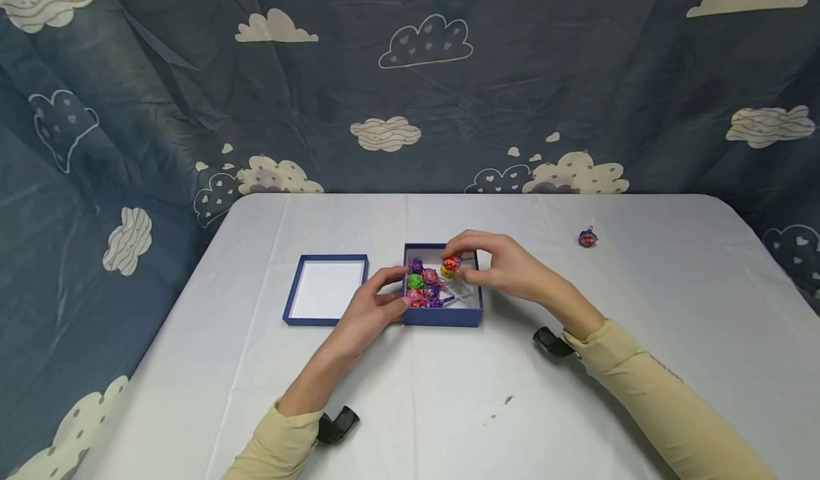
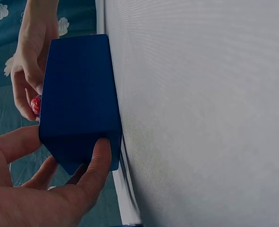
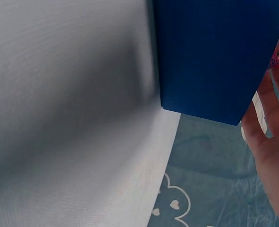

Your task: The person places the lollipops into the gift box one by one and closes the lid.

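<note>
An open blue box (image 1: 442,316) with a white inside stands at the middle of the table. Several wrapped lollipops (image 1: 416,280) in green, pink and purple lie toward its left side, some white sticks pointing right. My left hand (image 1: 371,305) rests on the box's left side, thumb at the rim by the front corner and another finger lower down the wall, as the left wrist view shows. Over the box's back right part, my right hand (image 1: 506,263) pinches a red and yellow lollipop (image 1: 450,265) between thumb and fingers.
Left of the box lies its blue-edged lid (image 1: 329,288), white inside up. One more lollipop (image 1: 587,238) lies alone toward the back right of the white table (image 1: 640,280). Small brownish specks (image 1: 508,399) mark the cloth in front. A cloud-printed curtain (image 1: 423,88) hangs behind.
</note>
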`<state>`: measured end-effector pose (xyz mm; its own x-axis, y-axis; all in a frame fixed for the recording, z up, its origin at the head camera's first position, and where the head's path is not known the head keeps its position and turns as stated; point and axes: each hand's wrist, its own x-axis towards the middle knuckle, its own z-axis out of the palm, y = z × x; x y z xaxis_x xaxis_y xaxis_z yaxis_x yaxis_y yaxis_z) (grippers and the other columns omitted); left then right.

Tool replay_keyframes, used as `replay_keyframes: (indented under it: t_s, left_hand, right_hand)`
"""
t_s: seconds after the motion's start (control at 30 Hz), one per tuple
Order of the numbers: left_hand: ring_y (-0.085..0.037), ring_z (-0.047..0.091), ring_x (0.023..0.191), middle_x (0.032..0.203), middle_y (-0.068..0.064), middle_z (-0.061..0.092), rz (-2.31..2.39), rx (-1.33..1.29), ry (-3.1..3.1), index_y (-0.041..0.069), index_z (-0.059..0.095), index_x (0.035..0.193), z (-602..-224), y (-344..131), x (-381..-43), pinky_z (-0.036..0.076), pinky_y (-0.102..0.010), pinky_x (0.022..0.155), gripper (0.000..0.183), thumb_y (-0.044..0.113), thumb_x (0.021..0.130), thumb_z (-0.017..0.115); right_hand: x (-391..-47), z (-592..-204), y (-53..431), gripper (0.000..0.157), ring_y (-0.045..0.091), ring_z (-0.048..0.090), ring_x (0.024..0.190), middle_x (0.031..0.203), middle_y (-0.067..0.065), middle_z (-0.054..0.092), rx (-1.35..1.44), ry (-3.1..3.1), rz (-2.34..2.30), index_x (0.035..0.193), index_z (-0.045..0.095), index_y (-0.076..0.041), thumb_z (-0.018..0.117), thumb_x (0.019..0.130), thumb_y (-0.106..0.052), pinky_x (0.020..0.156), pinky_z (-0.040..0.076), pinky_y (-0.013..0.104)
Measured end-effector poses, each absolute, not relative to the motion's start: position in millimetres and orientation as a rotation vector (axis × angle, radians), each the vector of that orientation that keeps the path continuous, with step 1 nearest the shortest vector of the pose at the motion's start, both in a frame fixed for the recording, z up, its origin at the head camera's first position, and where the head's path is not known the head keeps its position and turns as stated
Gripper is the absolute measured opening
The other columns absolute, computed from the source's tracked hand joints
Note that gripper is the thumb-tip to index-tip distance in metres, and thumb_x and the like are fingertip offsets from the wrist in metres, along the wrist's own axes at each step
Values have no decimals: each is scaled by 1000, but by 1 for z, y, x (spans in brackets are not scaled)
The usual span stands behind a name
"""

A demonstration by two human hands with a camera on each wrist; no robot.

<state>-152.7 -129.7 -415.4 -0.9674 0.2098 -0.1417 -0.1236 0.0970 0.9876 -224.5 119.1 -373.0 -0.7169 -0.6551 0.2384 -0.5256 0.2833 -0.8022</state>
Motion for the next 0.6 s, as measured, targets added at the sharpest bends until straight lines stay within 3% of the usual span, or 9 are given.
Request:
replay_keyframes:
  t_s: [0.5, 0.6]
  left_hand:
    - [-33, 52, 125, 147, -12, 42, 1948, 80, 2141, 10, 47, 144, -415, -130, -152, 52, -43, 92, 51, 5, 94, 61]
    - [-33, 53, 125, 147, -13, 42, 1949, 77, 2142, 10, 48, 143, -415, -130, -153, 51, -43, 92, 51, 5, 94, 61]
  right_hand:
    - [-218, -369, 119, 33, 23, 57, 110, 115, 9, 66, -1125, 2457, -1355, 113, 68, -6, 67, 85, 10, 101, 41, 52]
    - [-222, -378, 121, 33, 20, 57, 111, 116, 3, 67, -1124, 2476, -1344, 113, 69, -9, 68, 85, 8, 103, 40, 49]
